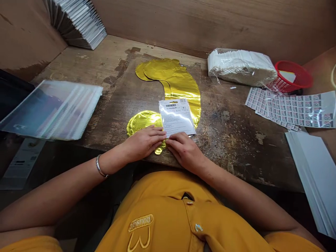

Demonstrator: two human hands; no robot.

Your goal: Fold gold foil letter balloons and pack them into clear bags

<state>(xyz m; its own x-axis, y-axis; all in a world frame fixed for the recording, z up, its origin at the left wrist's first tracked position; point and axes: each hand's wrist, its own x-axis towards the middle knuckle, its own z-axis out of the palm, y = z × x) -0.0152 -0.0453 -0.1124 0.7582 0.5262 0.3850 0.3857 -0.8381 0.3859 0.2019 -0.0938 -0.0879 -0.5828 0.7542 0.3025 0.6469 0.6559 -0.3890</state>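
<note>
Mustard polo shirt [168, 217]; short sleeves [31, 244]; embroidered chest logo [140, 223]; shiny placket buttons [198, 228]; silver bangle [102, 166] on left wrist [113, 161]

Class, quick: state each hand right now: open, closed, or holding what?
Left hand: open, flat on the gold foil balloon.
Right hand: curled on the printed card; grip cannot be told.

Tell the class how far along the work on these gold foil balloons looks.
Done, seemingly: a stack of white packets in the corner. In hand: the left hand and right hand rest on a round gold foil balloon beside a white printed card. Left: a second gold foil balloon, clear plastic sleeves, printed sticker sheets.
</note>
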